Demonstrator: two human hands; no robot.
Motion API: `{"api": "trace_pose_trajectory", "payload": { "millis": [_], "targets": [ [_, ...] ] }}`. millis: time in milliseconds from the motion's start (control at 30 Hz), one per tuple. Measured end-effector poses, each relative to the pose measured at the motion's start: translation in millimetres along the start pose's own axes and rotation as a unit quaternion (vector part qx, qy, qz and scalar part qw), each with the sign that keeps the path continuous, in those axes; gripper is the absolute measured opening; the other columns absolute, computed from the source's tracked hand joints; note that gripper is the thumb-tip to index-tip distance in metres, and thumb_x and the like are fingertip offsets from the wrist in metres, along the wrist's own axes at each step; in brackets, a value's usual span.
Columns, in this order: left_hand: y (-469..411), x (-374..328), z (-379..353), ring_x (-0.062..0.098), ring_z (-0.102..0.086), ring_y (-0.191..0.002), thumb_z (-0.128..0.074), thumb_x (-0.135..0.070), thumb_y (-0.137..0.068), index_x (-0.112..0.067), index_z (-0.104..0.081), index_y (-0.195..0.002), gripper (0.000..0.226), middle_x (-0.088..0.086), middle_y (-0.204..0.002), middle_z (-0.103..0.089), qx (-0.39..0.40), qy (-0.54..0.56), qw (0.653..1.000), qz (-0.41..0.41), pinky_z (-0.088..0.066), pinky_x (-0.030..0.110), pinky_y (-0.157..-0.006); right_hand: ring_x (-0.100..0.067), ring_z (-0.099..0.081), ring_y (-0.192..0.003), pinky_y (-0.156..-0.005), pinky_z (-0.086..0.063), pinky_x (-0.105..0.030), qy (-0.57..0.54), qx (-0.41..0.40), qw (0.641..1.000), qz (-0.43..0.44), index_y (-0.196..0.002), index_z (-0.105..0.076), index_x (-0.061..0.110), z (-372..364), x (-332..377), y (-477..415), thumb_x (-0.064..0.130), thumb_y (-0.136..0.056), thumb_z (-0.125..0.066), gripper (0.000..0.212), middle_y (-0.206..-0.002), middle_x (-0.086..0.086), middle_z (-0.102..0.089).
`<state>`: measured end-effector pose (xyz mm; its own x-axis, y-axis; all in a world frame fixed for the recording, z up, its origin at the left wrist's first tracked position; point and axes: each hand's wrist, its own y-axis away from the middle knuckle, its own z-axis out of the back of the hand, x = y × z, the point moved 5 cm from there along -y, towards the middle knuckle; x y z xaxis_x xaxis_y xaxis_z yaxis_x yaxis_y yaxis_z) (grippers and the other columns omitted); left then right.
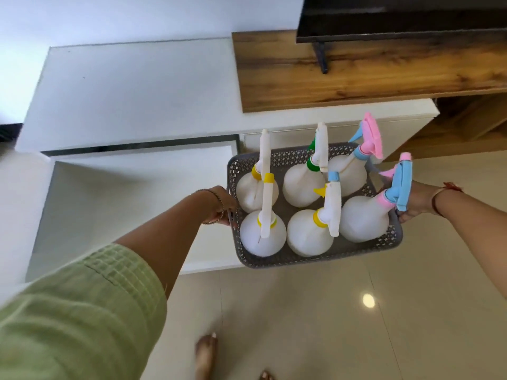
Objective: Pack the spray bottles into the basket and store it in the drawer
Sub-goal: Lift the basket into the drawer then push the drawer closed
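Ahead of you a wooden shelf (356,78) carries a black screen (397,17) on a thin stand (321,57) — below you, glossy floor tiles (356,325) reflect one light spot (368,300).

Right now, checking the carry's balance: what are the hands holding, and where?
Both hold the grey basket of spray bottles: the left hand grips its left end, the right hand its right end.

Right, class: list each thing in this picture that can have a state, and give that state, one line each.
Drawer: open, nothing visible inside.
Basket: full, held in the air, not yet in the drawer.
Spray bottles: six, upright in the basket.
Left hand: grips the basket's left end.
Right hand: grips the basket's right end.
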<state>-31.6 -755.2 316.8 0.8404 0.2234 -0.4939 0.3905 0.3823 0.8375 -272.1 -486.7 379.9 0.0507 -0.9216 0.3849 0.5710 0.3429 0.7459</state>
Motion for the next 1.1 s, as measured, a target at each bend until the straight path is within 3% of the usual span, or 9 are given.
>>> {"api": "trace_pose_trajectory", "payload": {
  "millis": [133, 233, 400, 433, 533, 600, 700, 867, 1100],
  "targets": [
    [0, 5, 49, 0.028, -0.055, -0.059, -0.037, 0.011, -0.091, 0.004, -0.046, -0.074, 0.021, 0.017, -0.072, -0.054, -0.017, 0.015, 1.000, -0.008, -0.050, 0.049, -0.089, -0.025, -0.055, -0.068, -0.046, -0.049, -0.026, 0.065, 0.005, 0.998, 0.023, -0.126, -0.046, -0.005, -15, 46, -7, -0.013, -0.082, -0.057, 0.046, -0.077, -0.010, -0.058],
    [-1, 6, 85, 0.028, -0.055, -0.058, -0.036, 0.013, -0.090, 0.004, -0.045, -0.073, 0.022, 0.017, -0.071, -0.055, -0.024, 0.016, 0.999, -0.015, -0.050, 0.046, -0.083, -0.028, -0.056, -0.071, -0.044, -0.053, -0.026, 0.064, 0.012, 0.998, 0.016, -0.091, -0.058, 0.001, -30, 74, -12, -0.008, -0.086, -0.054, 0.011, -0.076, -0.009, -0.059],
    [-11, 16, 146, 0.027, -0.057, -0.058, -0.039, 0.011, -0.091, 0.004, -0.047, -0.073, 0.021, 0.017, -0.072, -0.056, -0.031, 0.012, 0.999, -0.008, -0.058, 0.038, -0.064, -0.015, -0.056, -0.042, -0.032, -0.043, -0.013, 0.056, 0.000, 0.998, -0.004, -0.064, -0.043, 0.013, -61, 120, -24, -0.006, -0.088, -0.052, 0.032, -0.051, -0.009, -0.055],
    [-13, 19, 158, 0.028, -0.056, -0.058, -0.038, 0.012, -0.091, 0.004, -0.047, -0.073, 0.021, 0.017, -0.072, -0.056, -0.031, 0.014, 0.999, -0.005, -0.058, 0.037, -0.057, -0.016, -0.056, -0.042, -0.032, -0.043, -0.013, 0.047, 0.004, 0.999, -0.005, -0.064, -0.042, 0.014, -69, 128, -28, -0.006, -0.088, -0.052, 0.033, -0.053, -0.010, -0.054],
    [-19, 32, 190, 0.029, -0.056, -0.058, -0.036, 0.014, -0.089, 0.004, -0.046, -0.073, 0.022, 0.017, -0.072, -0.055, -0.038, 0.013, 0.999, 0.002, -0.058, 0.042, -0.062, -0.017, -0.048, -0.055, -0.039, -0.042, -0.014, 0.045, 0.020, 0.999, -0.001, -0.067, -0.041, 0.017, -95, 154, -34, -0.009, -0.090, -0.047, 0.036, -0.064, -0.003, -0.048],
    [-23, 43, 210, 0.028, -0.056, -0.058, -0.037, 0.014, -0.089, 0.004, -0.047, -0.073, 0.021, 0.016, -0.071, -0.055, -0.042, 0.000, 0.999, 0.010, -0.058, 0.039, -0.053, -0.013, -0.052, -0.050, -0.040, -0.042, -0.014, 0.049, 0.037, 0.998, 0.000, -0.070, -0.043, 0.018, -114, 163, -44, -0.012, -0.090, -0.045, 0.037, -0.057, 0.000, -0.053],
    [-32, 59, 237, 0.027, -0.056, -0.058, -0.038, 0.013, -0.089, 0.005, -0.050, -0.078, 0.019, 0.017, -0.071, -0.054, -0.036, -0.010, 0.999, 0.024, -0.053, 0.030, -0.038, -0.018, -0.051, -0.052, -0.046, -0.046, -0.025, 0.011, 0.075, 0.997, -0.021, -0.091, -0.048, 0.002, -144, 174, -55, -0.005, -0.094, -0.041, 0.010, -0.058, -0.006, -0.053],
    [-49, 92, 276, 0.030, -0.055, -0.059, -0.036, 0.015, -0.089, 0.005, -0.047, -0.077, 0.019, 0.019, -0.072, -0.053, -0.049, -0.002, 0.997, 0.052, -0.051, 0.031, -0.033, -0.019, -0.056, -0.066, -0.044, -0.052, -0.023, -0.026, 0.104, 0.994, 0.011, -0.139, -0.027, 0.022, -187, 206, -66, 0.003, -0.095, -0.042, 0.050, -0.078, -0.007, -0.055],
    [-69, 133, 311, 0.030, -0.056, -0.058, -0.040, 0.013, -0.087, 0.004, -0.049, -0.078, 0.016, 0.019, -0.072, -0.054, -0.063, -0.004, 0.994, 0.086, -0.053, 0.031, -0.036, -0.017, -0.051, -0.058, -0.061, -0.050, -0.032, -0.012, 0.131, 0.991, 0.035, -0.146, -0.021, 0.026, -233, 231, -86, 0.007, -0.096, -0.039, 0.057, -0.067, -0.005, -0.051]
  ]
}}
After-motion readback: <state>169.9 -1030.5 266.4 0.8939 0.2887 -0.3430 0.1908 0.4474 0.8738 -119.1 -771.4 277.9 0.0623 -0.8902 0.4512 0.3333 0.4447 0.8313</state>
